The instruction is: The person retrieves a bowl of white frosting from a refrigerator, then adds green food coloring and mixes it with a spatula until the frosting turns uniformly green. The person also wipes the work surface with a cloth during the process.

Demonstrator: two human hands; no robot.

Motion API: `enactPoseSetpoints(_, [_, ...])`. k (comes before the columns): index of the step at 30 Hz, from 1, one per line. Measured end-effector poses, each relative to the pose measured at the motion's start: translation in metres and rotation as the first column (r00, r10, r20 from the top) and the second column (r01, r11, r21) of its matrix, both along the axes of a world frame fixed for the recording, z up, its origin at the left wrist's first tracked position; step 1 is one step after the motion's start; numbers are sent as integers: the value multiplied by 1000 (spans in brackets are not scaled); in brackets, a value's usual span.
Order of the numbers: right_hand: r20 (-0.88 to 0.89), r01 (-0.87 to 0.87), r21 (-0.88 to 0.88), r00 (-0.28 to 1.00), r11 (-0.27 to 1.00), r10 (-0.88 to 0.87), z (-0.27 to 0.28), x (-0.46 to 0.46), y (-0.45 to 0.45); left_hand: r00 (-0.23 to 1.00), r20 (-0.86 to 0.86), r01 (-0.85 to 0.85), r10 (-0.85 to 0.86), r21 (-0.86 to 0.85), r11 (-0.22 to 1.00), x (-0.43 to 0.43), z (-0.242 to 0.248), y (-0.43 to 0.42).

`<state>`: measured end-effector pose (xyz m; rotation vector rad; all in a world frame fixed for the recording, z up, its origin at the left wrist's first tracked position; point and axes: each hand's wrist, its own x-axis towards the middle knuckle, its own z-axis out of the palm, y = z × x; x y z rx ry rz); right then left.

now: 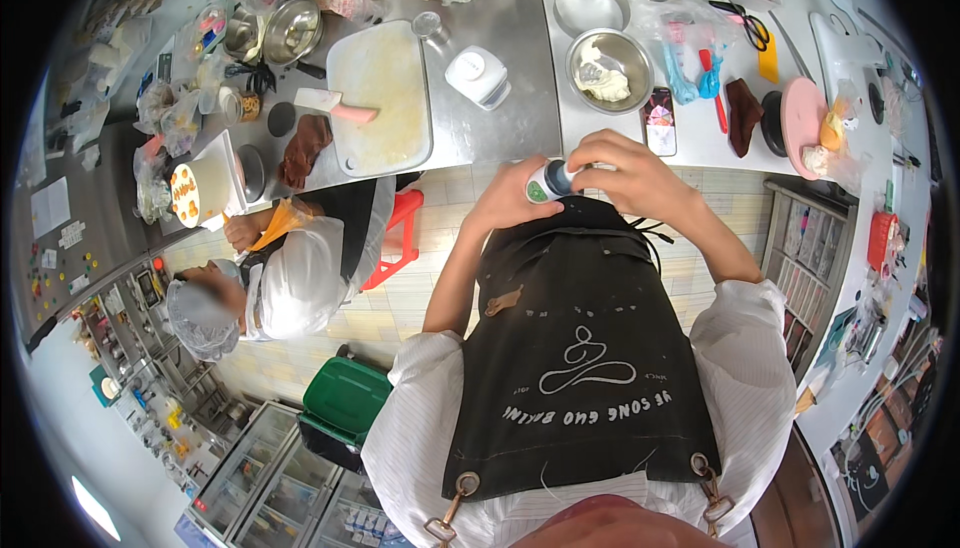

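Observation:
My left hand (pixel 508 194) is wrapped around a small bottle (pixel 551 182) with a white label, a green round mark and a dark band. The bottle lies tilted just off the table's front edge, above my black apron. At its other end, the fingers of my right hand (pixel 622 173) pinch what looks like a white cap; my fingers partly hide it, and I cannot tell whether it is attached. Beyond my right hand stands a steel bowl (pixel 636 76) of white cream (pixel 601 76). A phone (pixel 660 121) with a lit screen lies beside the bowl.
A white jar (pixel 477 76) and a cutting board (pixel 390 109) with a pink-handled knife (pixel 352 112) are ahead. At left, a co-worker (pixel 292 270) holds an orange piping bag (pixel 279 225) by a decorated cake (pixel 199 191). A pink turntable (pixel 801 116) stands at right; scissors (pixel 754 31) lie behind.

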<state>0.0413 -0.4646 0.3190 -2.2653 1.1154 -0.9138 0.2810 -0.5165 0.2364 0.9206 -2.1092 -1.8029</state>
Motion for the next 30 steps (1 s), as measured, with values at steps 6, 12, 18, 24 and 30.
enactPoseSetpoints(6, [164, 304, 333, 913, 892, -373, -48, -22, 19, 989, -28, -140, 142, 53, 989, 27, -54, -4])
enactPoseSetpoints(12, [-267, 547, 412, 837, 728, -478, -185, -46, 19, 761, -117, -645, 638, -42, 763, 44, -126, -17])
enactPoseSetpoints(18, [-609, 569, 116, 688, 814, -394, -254, -38, 9, 677, -215, -727, 704, -342, 595, 45, -174, -56])
enactPoseSetpoints(24, [-657, 660, 141, 620, 738, -429, -218, -14, 10, 662, -147, -732, 735, -335, 593, 47, -192, -75])
enactPoseSetpoints(30, [-230, 584, 16, 792, 812, -565, -112, 60, -47, 522, -206, -826, 827, -365, 430, 73, -171, -26])
